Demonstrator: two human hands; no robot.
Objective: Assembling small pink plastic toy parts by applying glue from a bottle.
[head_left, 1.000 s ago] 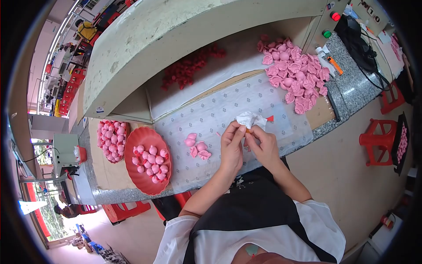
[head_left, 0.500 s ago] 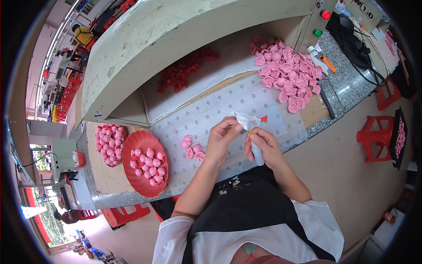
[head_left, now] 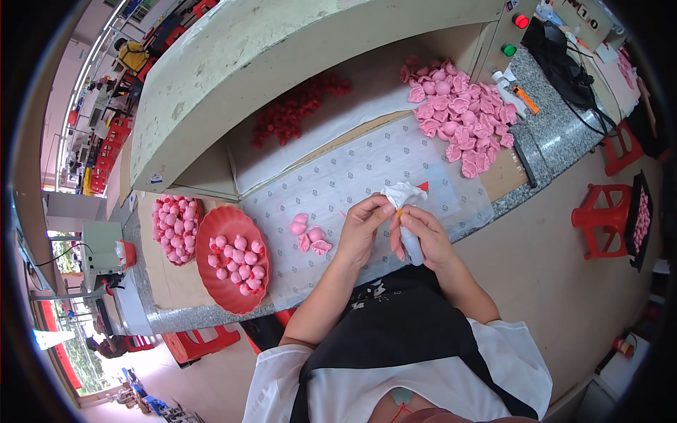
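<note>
Both hands meet above a patterned white sheet (head_left: 338,183). My left hand (head_left: 363,229) is closed, its thumb and fingers pinching a crumpled white tissue (head_left: 403,191). In my right hand (head_left: 430,240) sits a pale squeeze bottle (head_left: 412,247), its yellow-orange nozzle up against the tissue. The nozzle's tip is hidden by the tissue. Left of my left hand, a few pink ball and petal pieces (head_left: 314,240) lie on the sheet. A red triangular mark (head_left: 423,186) shows just beyond the tissue.
A red scalloped bowl (head_left: 213,285) and a container of pink balls (head_left: 176,229) stand at left. Pink petal pieces (head_left: 465,116) are heaped at right. Red pieces (head_left: 289,116) lie under the large machine hood (head_left: 282,42). An orange-handled tool (head_left: 525,100) lies beside white tubes (head_left: 509,93).
My left hand and the tissue have shifted slightly right, closer to the bottle. A small pink bit on the sheet now shows beside my left hand. The bottle stays in my right hand.
</note>
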